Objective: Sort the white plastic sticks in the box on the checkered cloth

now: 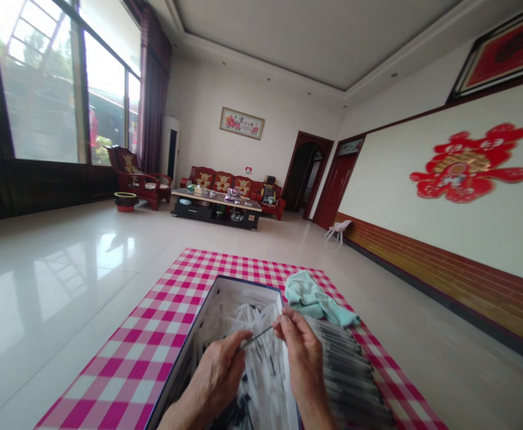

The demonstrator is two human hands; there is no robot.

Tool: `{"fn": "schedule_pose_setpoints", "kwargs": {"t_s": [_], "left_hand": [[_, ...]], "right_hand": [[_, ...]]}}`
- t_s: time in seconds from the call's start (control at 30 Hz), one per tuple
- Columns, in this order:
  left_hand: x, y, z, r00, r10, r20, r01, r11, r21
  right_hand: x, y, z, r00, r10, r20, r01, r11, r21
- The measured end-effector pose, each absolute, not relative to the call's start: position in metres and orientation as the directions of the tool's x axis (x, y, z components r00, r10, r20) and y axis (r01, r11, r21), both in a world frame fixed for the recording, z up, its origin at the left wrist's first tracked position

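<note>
The left hand [220,365] and right hand [301,352] pinch the rod [257,336], which could drop into the box [239,289] below the fingers if their grip slackens.

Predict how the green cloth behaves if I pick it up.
The green cloth would likely hang limp, judging by its loose folds. It seems unlikely to roll, lying bunched on the checkered tablecloth.

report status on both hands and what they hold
Left hand and right hand pinching one thin rod. Rod over open box. Nothing visibly blocking; teal cloth lies right of box.
</note>
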State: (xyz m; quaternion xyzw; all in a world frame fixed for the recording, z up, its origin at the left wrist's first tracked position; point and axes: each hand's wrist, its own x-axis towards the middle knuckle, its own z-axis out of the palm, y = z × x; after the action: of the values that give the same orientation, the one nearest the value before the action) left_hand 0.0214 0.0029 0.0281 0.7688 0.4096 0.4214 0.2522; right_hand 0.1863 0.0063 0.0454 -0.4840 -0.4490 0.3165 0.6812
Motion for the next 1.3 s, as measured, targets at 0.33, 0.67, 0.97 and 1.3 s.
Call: {"fn": "schedule_pose_setpoints", "kwargs": {"t_s": [0.33, 0.67, 0.97, 1.3], "left_hand": [[0.020, 0.003, 0.037, 0.251, 0.845, 0.472, 0.334, -0.534, 0.777], [0.016, 0.012, 0.031, 0.071, 0.895, 0.440, 0.456, -0.421, 0.784], [0.014, 0.014, 0.027, 0.010, 0.907, 0.421, 0.422, -0.386, 0.820], [0.015, 0.012, 0.029, 0.031, 0.915, 0.403, 0.424, -0.377, 0.823]], "right_hand": [[0.158, -0.006, 0.051, 0.157, 0.926, 0.344, 0.211, 0.309, -0.927], [0.171, -0.009, 0.046, -0.104, 0.974, 0.201, 0.419, 0.226, -0.879], [0.164, -0.035, 0.036, -0.220, 0.975, 0.036, 0.763, 0.195, -0.616], [0.165, -0.045, 0.036, -0.127, 0.991, -0.031, 0.836, 0.090, -0.542]]}}
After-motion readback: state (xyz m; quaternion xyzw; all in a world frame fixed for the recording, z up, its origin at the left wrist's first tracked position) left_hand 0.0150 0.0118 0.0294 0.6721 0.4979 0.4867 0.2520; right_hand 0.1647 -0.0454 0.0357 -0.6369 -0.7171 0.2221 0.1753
